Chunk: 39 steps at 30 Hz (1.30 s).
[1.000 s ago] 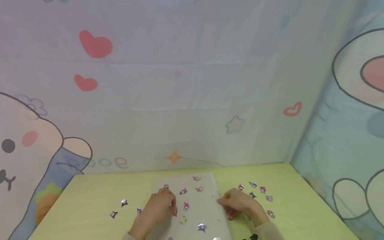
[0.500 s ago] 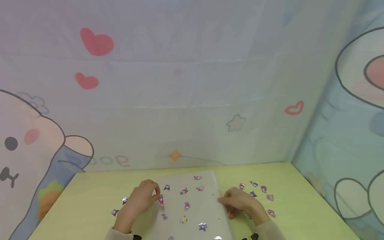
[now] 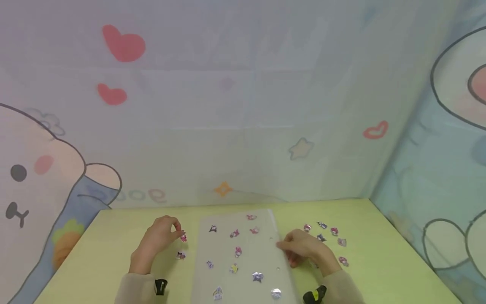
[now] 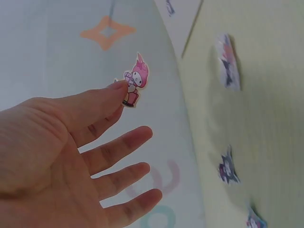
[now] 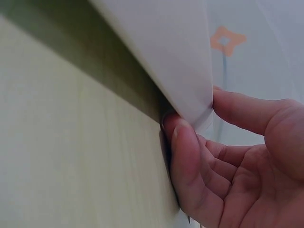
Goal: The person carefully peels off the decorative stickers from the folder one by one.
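My left hand [image 3: 157, 236] pinches a small pink cartoon sticker [image 4: 137, 78] between thumb and index finger. In the left wrist view the other three fingers are spread. This hand is above the table, left of a flat white sheet [image 3: 258, 255] dotted with several cartoon stickers. A dark-and-pink sticker [image 3: 181, 255] lies on the table just below it. At the sheet's right edge, my right hand [image 3: 301, 247] holds the border, thumb on the top face and curled fingers underneath. The right wrist view shows the sheet's edge [image 5: 175, 61] raised off the tabletop there.
Several loose stickers, among them a pink one [image 3: 343, 261] and a dark one [image 3: 321, 237], lie on the yellow table [image 3: 383, 261] right of my right hand. A printed curtain [image 3: 243, 147] hangs behind the table's far edge, with another side of it at the right.
My left hand has moved left and farther back, carrying the pink sticker off the white sheet to above the bare table. The right hand keeps its hold on the edge. The view tilts slightly.
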Motion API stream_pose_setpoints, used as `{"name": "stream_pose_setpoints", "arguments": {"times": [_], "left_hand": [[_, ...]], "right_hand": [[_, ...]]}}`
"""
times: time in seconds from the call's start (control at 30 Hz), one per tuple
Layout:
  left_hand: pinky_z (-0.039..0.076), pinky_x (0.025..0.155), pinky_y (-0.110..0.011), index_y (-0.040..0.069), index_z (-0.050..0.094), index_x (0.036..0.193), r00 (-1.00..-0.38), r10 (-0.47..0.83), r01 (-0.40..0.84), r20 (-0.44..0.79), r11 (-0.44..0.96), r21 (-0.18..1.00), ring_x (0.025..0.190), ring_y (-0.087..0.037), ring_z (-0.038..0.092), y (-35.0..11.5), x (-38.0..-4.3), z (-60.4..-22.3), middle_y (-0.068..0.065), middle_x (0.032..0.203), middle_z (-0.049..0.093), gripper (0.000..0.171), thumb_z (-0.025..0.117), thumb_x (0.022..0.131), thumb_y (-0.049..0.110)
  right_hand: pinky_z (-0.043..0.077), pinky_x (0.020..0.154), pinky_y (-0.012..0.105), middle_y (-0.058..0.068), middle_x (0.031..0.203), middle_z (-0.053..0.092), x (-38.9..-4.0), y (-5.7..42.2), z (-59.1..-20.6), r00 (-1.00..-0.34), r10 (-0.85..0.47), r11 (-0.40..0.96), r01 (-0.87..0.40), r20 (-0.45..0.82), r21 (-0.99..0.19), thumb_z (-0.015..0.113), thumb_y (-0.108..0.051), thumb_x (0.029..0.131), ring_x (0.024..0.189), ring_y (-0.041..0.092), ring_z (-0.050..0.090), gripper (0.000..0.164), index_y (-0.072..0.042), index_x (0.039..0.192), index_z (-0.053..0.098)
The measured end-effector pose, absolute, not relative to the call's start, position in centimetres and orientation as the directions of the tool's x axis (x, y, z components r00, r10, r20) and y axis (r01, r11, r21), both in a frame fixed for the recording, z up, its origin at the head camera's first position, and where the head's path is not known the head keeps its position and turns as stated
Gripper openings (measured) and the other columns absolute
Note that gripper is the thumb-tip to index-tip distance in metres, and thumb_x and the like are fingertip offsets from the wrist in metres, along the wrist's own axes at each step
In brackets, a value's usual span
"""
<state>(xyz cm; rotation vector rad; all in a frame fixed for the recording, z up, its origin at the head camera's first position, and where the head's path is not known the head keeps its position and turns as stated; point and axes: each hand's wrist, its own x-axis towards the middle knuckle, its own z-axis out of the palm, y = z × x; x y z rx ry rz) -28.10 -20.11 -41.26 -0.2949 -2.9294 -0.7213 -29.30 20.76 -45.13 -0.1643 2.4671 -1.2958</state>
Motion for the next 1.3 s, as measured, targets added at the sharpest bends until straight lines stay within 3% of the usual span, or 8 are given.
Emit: {"name": "stream_pose_setpoints", "arguments": {"times": [0.23, 0.6, 0.8, 1.03, 1.3], "left_hand": [[0.044, 0.057, -0.037, 0.013, 0.062, 0.080, -0.979, 0.178, 0.202, 0.099, 0.907, 0.370, 0.074, -0.021, 0.051, -20.7, -29.5, -42.0, -0.009, 0.099, 0.063, 0.014, 0.072, 0.089, 0.017], [0.042, 0.074, -0.053, 0.015, 0.059, 0.074, -0.983, 0.182, 0.183, 0.029, 0.949, 0.256, 0.082, -0.027, 0.050, -20.4, -30.2, -42.0, 0.001, 0.076, 0.054, 0.019, 0.075, 0.085, 0.012], [0.040, 0.076, -0.055, 0.014, 0.057, 0.074, -0.986, 0.168, 0.168, 0.021, 0.959, 0.227, 0.085, -0.028, 0.049, -20.5, -30.3, -41.9, 0.001, 0.075, 0.053, 0.021, 0.073, 0.085, 0.007], [0.041, 0.079, -0.059, 0.012, 0.058, 0.074, -0.988, 0.155, 0.157, 0.023, 0.966, 0.205, 0.082, -0.029, 0.047, -20.6, -30.4, -42.3, -0.002, 0.077, 0.053, 0.022, 0.062, 0.090, -0.002], [0.041, 0.079, -0.059, 0.014, 0.059, 0.073, -0.992, 0.121, 0.122, 0.020, 0.976, 0.180, 0.083, -0.029, 0.045, -20.6, -30.7, -42.9, -0.004, 0.081, 0.054, 0.023, 0.062, 0.091, 0.000]], "right_hand": [[0.055, 0.056, 0.032, 0.013, 0.075, 0.062, -29.1, 21.0, -45.3, -0.929, -0.269, 0.562, 0.062, -0.253, -0.825, 0.065, -0.023, 0.094, 0.056, 0.018, 0.060, 0.024, 0.000, 0.090, 0.064], [0.055, 0.055, 0.030, 0.013, 0.075, 0.062, -29.2, 21.0, -45.2, -0.926, -0.285, 0.557, 0.050, -0.247, -0.829, 0.064, -0.023, 0.094, 0.055, 0.017, 0.060, 0.024, 0.001, 0.091, 0.064], [0.055, 0.055, 0.031, 0.014, 0.075, 0.062, -29.3, 20.8, -44.9, -0.926, -0.284, 0.552, 0.056, -0.250, -0.832, 0.065, -0.023, 0.094, 0.055, 0.017, 0.060, 0.024, 0.001, 0.091, 0.064], [0.054, 0.054, 0.029, 0.013, 0.073, 0.062, -29.4, 20.8, -44.9, -0.927, -0.280, 0.556, 0.055, -0.249, -0.829, 0.064, -0.023, 0.094, 0.054, 0.016, 0.059, 0.024, 0.001, 0.091, 0.064], [0.055, 0.055, 0.030, 0.014, 0.076, 0.062, -29.2, 20.8, -45.0, -0.929, -0.268, 0.553, 0.069, -0.256, -0.830, 0.064, -0.022, 0.094, 0.056, 0.018, 0.060, 0.023, 0.001, 0.092, 0.064]]}}
